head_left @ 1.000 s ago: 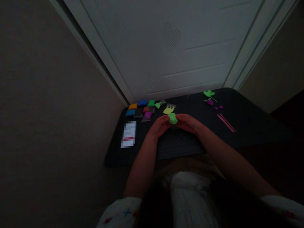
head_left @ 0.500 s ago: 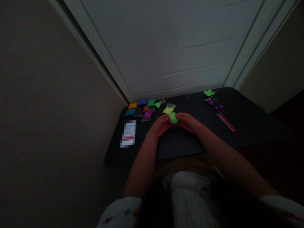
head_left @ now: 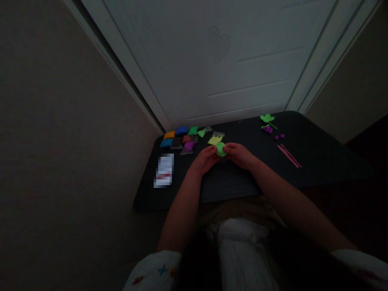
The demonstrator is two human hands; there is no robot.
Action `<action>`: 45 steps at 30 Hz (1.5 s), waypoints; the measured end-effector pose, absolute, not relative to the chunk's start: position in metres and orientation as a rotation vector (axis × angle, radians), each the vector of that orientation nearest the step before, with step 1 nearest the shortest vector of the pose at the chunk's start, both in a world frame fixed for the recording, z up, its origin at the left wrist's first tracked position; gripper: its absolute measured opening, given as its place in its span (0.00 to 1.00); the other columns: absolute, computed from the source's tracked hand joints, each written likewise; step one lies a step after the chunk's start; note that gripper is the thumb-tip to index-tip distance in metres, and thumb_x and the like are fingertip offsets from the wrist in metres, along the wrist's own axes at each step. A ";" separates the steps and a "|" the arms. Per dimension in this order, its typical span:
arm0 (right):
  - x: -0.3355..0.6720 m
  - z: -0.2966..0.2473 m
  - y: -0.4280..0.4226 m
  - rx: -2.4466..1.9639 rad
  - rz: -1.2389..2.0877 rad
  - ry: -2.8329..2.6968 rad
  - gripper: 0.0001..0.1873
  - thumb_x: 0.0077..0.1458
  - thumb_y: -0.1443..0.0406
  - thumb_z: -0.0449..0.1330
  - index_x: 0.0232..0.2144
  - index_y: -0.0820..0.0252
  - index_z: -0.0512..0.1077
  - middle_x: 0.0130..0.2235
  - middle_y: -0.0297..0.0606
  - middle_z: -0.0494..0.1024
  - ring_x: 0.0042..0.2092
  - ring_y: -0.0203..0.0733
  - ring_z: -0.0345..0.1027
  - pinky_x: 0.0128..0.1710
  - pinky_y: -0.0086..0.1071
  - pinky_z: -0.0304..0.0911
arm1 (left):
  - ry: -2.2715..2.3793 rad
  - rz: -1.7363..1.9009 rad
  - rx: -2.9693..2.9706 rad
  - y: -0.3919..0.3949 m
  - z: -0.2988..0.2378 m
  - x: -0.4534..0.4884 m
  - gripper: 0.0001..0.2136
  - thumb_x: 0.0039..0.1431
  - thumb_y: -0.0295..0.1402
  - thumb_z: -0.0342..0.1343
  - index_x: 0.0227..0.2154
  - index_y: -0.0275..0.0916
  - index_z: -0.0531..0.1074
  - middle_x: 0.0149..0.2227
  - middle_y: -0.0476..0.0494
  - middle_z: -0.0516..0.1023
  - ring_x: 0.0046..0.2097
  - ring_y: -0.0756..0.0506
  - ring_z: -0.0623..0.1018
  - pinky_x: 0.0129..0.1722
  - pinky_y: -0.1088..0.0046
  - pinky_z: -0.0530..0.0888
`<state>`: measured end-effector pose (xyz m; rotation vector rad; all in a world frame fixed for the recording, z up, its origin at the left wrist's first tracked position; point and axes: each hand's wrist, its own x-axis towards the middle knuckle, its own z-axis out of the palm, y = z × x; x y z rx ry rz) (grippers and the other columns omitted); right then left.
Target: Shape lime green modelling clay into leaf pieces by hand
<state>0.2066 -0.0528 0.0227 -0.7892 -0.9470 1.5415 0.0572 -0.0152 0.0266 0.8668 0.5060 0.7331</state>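
Note:
A lump of light green clay (head_left: 220, 149) sits between my two hands over the dark table (head_left: 318, 161). My left hand (head_left: 206, 158) pinches its left side and my right hand (head_left: 239, 154) closes on its right side. Just behind the clay lies a small clear bag of yellow clay (head_left: 216, 139). The light is dim, so finger detail is faint.
Several coloured clay packets (head_left: 181, 137) lie in rows at the table's far left, a white leaflet (head_left: 164, 170) nearer me. At far right are a green clay leaf (head_left: 266, 118), purple clay bits (head_left: 268, 129) and pink sticks (head_left: 289, 156). A white door (head_left: 218, 60) stands behind.
The green clay looks slightly more rounded and smaller between the fingers than a second ago. Both hands stay in nearly the same place.

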 end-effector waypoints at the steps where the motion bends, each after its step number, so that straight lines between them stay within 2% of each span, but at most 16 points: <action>1: 0.207 0.023 -0.053 -0.787 1.538 -0.945 0.08 0.40 0.62 0.61 0.25 0.61 0.69 0.28 0.31 0.70 0.30 0.30 0.62 0.34 0.29 0.55 | 0.502 0.733 0.867 -0.015 0.027 0.057 0.09 0.45 0.30 0.55 0.32 0.36 0.68 0.33 0.47 0.72 0.34 0.51 0.71 0.33 0.74 0.66; 10: 0.205 0.025 -0.052 -0.737 1.544 -0.899 0.13 0.45 0.57 0.56 0.30 0.61 0.70 0.31 0.37 0.72 0.33 0.35 0.63 0.33 0.30 0.56 | 0.503 0.739 0.849 -0.015 0.029 0.056 0.09 0.45 0.31 0.55 0.32 0.36 0.68 0.33 0.47 0.72 0.35 0.50 0.71 0.33 0.74 0.66; 17: 0.204 0.025 -0.053 -0.821 1.455 -0.976 0.10 0.37 0.64 0.62 0.27 0.60 0.69 0.29 0.32 0.71 0.31 0.32 0.62 0.33 0.29 0.56 | 0.513 0.738 0.848 -0.016 0.028 0.057 0.08 0.45 0.31 0.55 0.31 0.36 0.67 0.32 0.47 0.72 0.34 0.51 0.71 0.34 0.74 0.66; 21: 0.204 0.024 -0.052 -0.827 1.450 -0.993 0.09 0.39 0.63 0.61 0.26 0.61 0.69 0.28 0.32 0.70 0.30 0.31 0.61 0.33 0.29 0.55 | 0.494 0.727 0.856 -0.015 0.027 0.057 0.09 0.46 0.31 0.55 0.32 0.36 0.67 0.33 0.47 0.72 0.34 0.51 0.72 0.33 0.74 0.66; 28: 0.206 0.023 -0.052 -0.808 1.465 -0.970 0.10 0.42 0.60 0.58 0.26 0.61 0.70 0.29 0.34 0.72 0.31 0.33 0.62 0.33 0.29 0.55 | 0.512 0.729 0.847 -0.016 0.028 0.057 0.09 0.46 0.31 0.55 0.32 0.36 0.68 0.34 0.47 0.72 0.35 0.50 0.71 0.33 0.74 0.66; 34: 0.204 0.027 -0.052 -0.771 1.509 -0.904 0.15 0.45 0.54 0.54 0.28 0.60 0.69 0.30 0.36 0.72 0.33 0.35 0.63 0.34 0.31 0.56 | 0.507 0.721 0.845 -0.015 0.027 0.057 0.09 0.46 0.31 0.55 0.33 0.37 0.68 0.34 0.47 0.72 0.35 0.50 0.72 0.34 0.73 0.66; 40: 0.204 0.023 -0.053 -0.757 1.527 -0.924 0.08 0.42 0.60 0.60 0.23 0.60 0.68 0.27 0.32 0.71 0.30 0.32 0.62 0.34 0.29 0.56 | 0.468 0.709 0.856 -0.014 0.023 0.057 0.08 0.47 0.30 0.53 0.32 0.36 0.68 0.34 0.46 0.72 0.36 0.50 0.71 0.34 0.73 0.67; 45: 0.204 0.024 -0.053 -0.754 1.559 -0.928 0.11 0.43 0.58 0.58 0.26 0.60 0.69 0.29 0.35 0.72 0.32 0.34 0.63 0.35 0.31 0.57 | 0.466 0.723 0.842 -0.015 0.026 0.058 0.08 0.47 0.30 0.53 0.32 0.36 0.69 0.33 0.46 0.72 0.35 0.50 0.71 0.34 0.73 0.67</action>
